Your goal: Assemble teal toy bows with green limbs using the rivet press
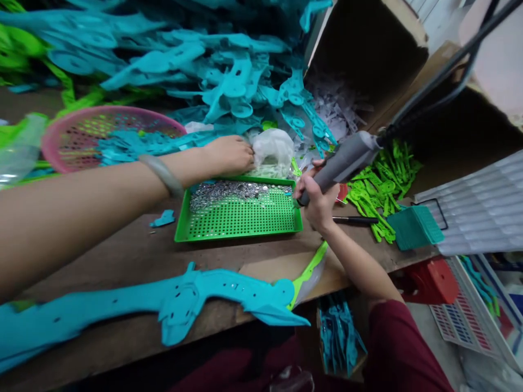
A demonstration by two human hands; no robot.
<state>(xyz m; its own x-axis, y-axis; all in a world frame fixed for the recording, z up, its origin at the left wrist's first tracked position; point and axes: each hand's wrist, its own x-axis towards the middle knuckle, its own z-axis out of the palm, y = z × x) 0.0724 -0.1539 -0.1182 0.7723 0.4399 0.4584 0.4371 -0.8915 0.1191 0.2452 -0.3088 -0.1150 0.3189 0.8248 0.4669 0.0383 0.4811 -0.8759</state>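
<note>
My right hand (321, 198) is wrapped round a grey powered screwdriver (347, 158) with a black cable, its tip above the right end of the green perforated tray (241, 237). Many small metal screws (229, 191) lie along the back of that tray. Behind it, my left hand (231, 156) has its fingers bent down beside a translucent white plastic bag (274, 146); whatever the fingertips may hold is hidden. A long blue plastic part (180, 302) lies across the front of the table, touching a lime green piece (308, 275) at its right end.
Blue parts (232, 76) are heaped at the back. A pink basket (73, 130) holds small blue pieces at the left. Lime green parts (379, 185), a black-handled tool (355, 220) and a teal basket (414, 226) lie at the right. Open cardboard boxes (425, 81) stand behind.
</note>
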